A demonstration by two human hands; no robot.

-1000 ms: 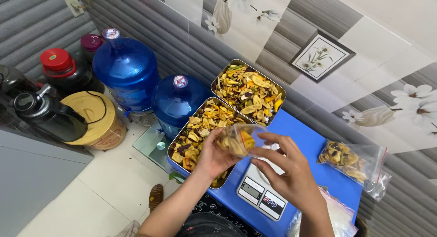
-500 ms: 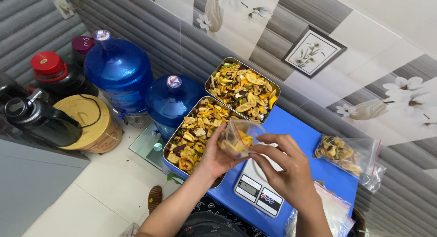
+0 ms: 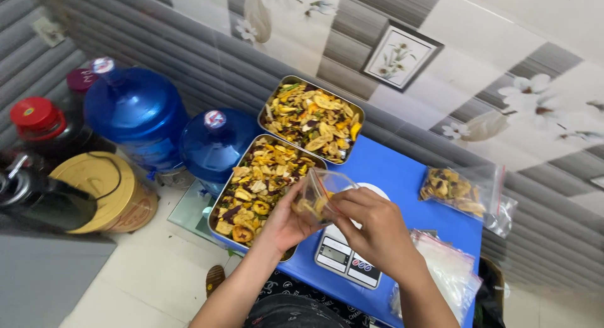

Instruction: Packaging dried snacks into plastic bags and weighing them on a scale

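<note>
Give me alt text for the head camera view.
Both hands, left hand and right hand, hold a small clear bag of dried fruit chips over a digital scale on a blue table, beside two metal trays of chips.

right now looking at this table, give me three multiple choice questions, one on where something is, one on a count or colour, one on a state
1. Where does the digital scale sit?
A. on the blue table, below the hands
B. on the floor by the water jugs
C. inside a metal tray

2. How many metal trays of dried fruit chips are on the table?
A. one
B. two
C. four

3. What state is the small clear bag in?
A. lying sealed on the table
B. empty and folded flat
C. held up in both hands, partly filled with chips

Answers:
1. A: the scale rests on the blue table, just under the left hand and right hand.
2. B: a near tray and a far tray stand side by side.
3. C: both hands grip the bag, and yellow chips show inside.
</note>
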